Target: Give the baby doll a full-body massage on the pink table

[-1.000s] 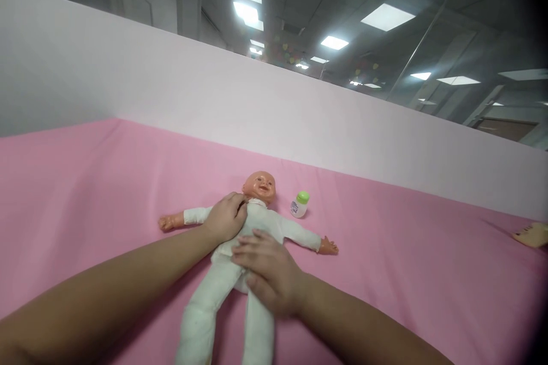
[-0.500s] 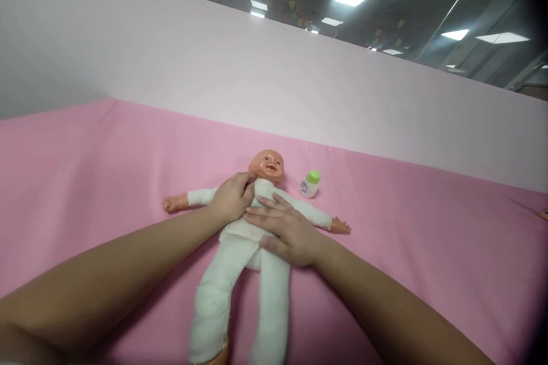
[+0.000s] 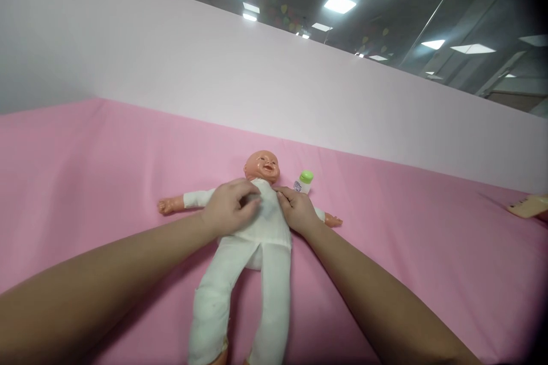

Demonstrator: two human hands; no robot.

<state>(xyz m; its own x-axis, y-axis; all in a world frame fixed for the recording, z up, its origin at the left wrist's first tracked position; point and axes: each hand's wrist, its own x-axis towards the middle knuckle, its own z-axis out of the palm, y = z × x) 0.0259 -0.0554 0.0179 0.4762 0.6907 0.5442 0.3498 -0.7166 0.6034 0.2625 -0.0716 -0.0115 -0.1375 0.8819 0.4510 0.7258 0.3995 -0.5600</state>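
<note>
Legs (image 3: 276,296) of the doll (image 3: 268,231) lie nearest me, slightly apart on the pink sheet (image 3: 385,262). Beyond them, my left hand (image 3: 229,208) rests half-curled on its chest, thumb and fingertips a little apart; my right hand (image 3: 299,212) bends narrowly at the opposite shoulder. I cannot tell whether either pinches cloth. I'd use light, even pressure, matching both sides and sparing the neck. Farther up is its head (image 3: 262,166), with the green-capped bottle (image 3: 303,182) beside it.
</note>
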